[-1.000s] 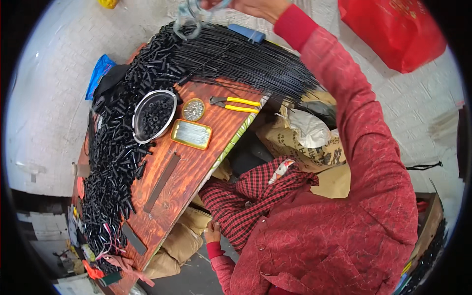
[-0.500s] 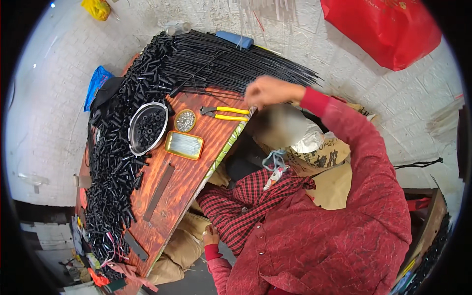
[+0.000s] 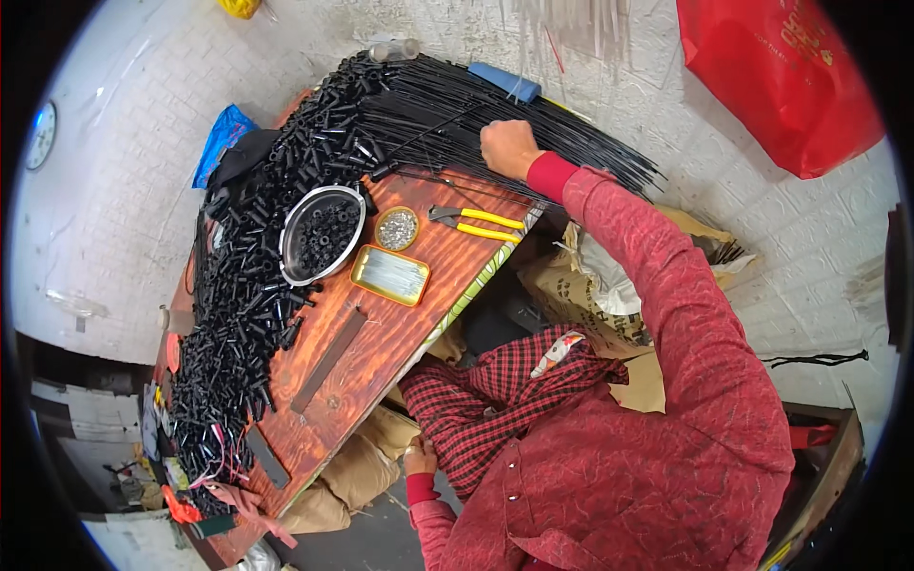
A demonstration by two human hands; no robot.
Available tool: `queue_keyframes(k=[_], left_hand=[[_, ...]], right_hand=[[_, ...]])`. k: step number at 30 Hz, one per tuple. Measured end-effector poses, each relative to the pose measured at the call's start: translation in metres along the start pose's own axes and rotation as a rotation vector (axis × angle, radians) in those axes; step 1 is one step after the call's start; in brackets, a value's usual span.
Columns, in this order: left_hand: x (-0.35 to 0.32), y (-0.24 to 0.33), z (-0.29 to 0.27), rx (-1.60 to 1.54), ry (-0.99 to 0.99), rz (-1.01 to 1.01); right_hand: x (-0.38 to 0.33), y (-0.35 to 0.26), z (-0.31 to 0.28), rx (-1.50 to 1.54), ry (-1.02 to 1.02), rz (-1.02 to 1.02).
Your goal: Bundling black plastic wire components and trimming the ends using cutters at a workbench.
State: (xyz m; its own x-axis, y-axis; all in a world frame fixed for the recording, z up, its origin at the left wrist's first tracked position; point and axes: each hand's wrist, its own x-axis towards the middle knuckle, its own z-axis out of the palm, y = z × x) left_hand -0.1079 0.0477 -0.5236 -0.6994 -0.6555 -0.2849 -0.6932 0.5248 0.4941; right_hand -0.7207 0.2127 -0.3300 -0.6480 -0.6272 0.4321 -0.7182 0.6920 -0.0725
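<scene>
My right hand (image 3: 509,149) is closed like a fist over the long thin black rods (image 3: 438,105) heaped at the far side of the table. Its fingertips face away from view, so whether a rod is in them is hidden. Down beside my checked lap, my left hand (image 3: 420,457) has its fingers curled in; anything in it is too small to make out. Nearest to the right hand on the wood lie yellow-handled cutting pliers (image 3: 476,221). A round tin of small silvery pieces (image 3: 397,228) and a rectangular yellow tin of fine pale pins (image 3: 391,275) stand beside them.
A metal bowl of black rings (image 3: 326,233) stands by a long pile of short black tubes (image 3: 238,314). Flat dark bars (image 3: 329,360) lie on the reddish wooden table (image 3: 314,433). Sacks (image 3: 357,466) sit below its edge. A red bag (image 3: 781,86) hangs on the wall.
My right hand has gone from the table's right corner, out over the black rods. A blurred round shape below it and a pale blue loop at my lap are gone from view. The view has shifted slightly.
</scene>
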Motion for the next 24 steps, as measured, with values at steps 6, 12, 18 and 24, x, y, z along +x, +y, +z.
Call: queue_keyframes(k=[6,12,18,24], left_hand=[[0.002,0.001,0.002,-0.028,-0.044,-0.032],[0.001,-0.010,0.011,0.020,-0.009,0.010],[-0.007,-0.084,-0.002,-0.277,0.068,-0.066],[-0.013,-0.096,0.001,-0.135,0.031,-0.024]], right_hand=[[0.038,0.021,-0.019,0.104,0.056,0.148],[-0.004,-0.004,0.022,0.140,0.013,0.044],[0.024,-0.013,0.000,0.022,-0.093,0.043],[0.015,-0.021,0.007,-0.113,-0.143,-0.032]])
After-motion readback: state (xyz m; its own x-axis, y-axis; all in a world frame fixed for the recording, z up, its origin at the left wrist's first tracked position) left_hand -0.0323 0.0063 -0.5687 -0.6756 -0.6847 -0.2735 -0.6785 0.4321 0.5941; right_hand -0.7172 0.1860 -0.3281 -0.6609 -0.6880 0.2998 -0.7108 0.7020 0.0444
